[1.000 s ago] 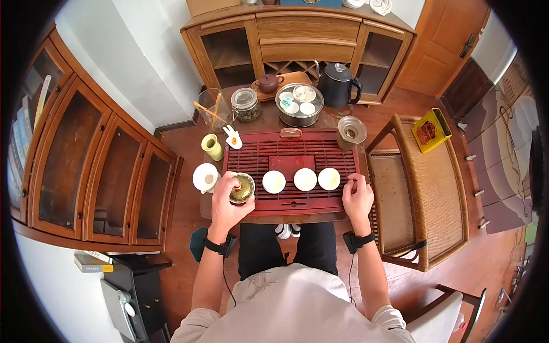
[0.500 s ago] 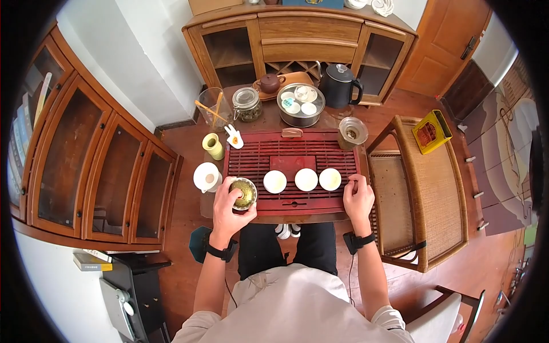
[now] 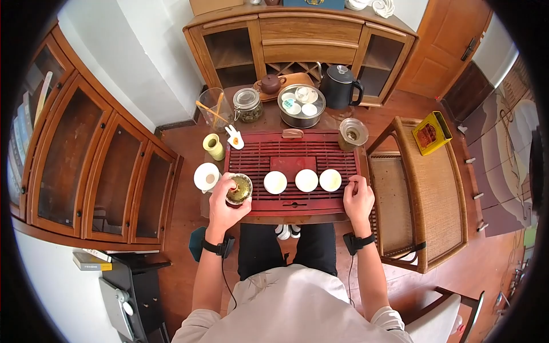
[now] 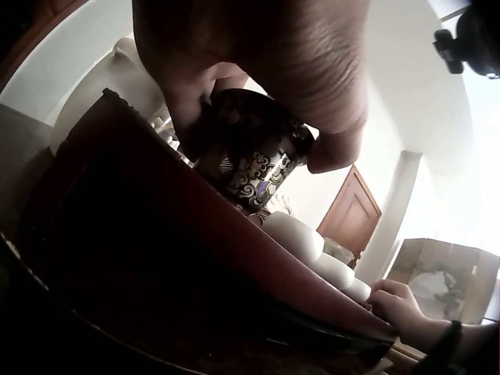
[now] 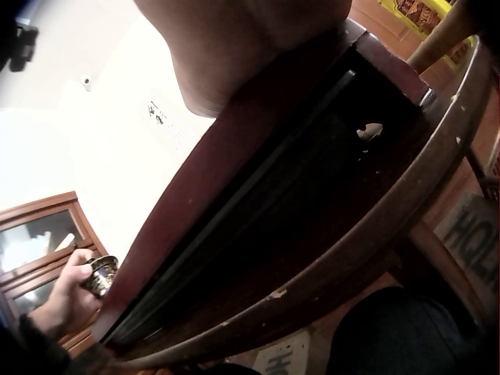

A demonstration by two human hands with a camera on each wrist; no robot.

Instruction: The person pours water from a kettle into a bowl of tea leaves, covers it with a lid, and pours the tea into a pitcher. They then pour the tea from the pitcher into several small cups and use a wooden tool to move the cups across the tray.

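Note:
My left hand (image 3: 226, 206) grips a patterned gaiwan (image 3: 242, 184) by its rim, over the front left corner of the red slatted tea tray (image 3: 251, 161). A finger reaches to the middle of its gold-green top. Dark and white swirls cover the gaiwan's side in the left wrist view, the hand arching above it. Three white cups (image 3: 275, 182) stand in a row on the tray, holding pale yellow liquid. At the tray's right edge rests my right hand (image 3: 358, 197), its fingers loosely curled with nothing held.
A white pitcher (image 3: 206, 177) stands left of the tray, near a green vase (image 3: 213, 147) and a white hand-shaped ornament (image 3: 234, 138). Behind are a glass jar (image 3: 247, 105), a metal pot (image 3: 301, 119) and a black kettle (image 3: 339, 88). A strainer cup (image 3: 352, 134) stands at right.
The gaiwan in my left hand shifted a little towards me and tilted, then came back slightly left of where it was. My right hand has stayed at the tray's edge.

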